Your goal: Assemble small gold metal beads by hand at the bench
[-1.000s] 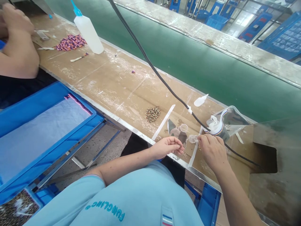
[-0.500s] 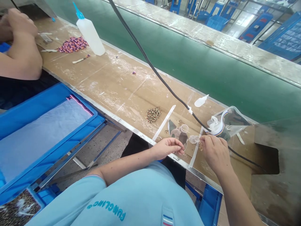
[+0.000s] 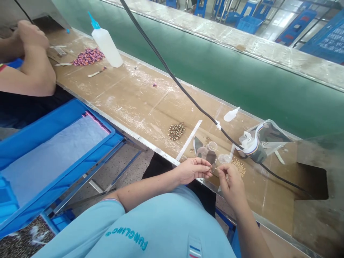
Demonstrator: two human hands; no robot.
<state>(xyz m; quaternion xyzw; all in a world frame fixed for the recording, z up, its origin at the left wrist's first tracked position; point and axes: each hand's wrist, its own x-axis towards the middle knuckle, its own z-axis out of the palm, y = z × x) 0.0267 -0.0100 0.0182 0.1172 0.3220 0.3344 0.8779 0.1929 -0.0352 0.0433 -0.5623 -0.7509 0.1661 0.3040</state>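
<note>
My left hand is closed in a pinch at the table's front edge, with a small dark piece between its fingertips, too small to make out well. Close by on the right, my right hand pinches a thin pale tip pointing at that piece; most of it is hidden by the fingers. Behind the hands lie a camouflage-patterned pouch and two small clear round cups, one on the pouch and one beside it. Small tan pieces are spread right of the cups. Dark gold ring-like pieces form a heap to the left.
A black cable crosses above the table. A clear bag stands at the right, near a white scraper-like piece. Farther left are a white squeeze bottle, a purple-orange heap and another person's arm. A blue tray is left.
My right hand has moved left and toward me, from beside the clear cup to my left hand's fingertips. The tan pieces it covered now show. My left hand stays about in place.
</note>
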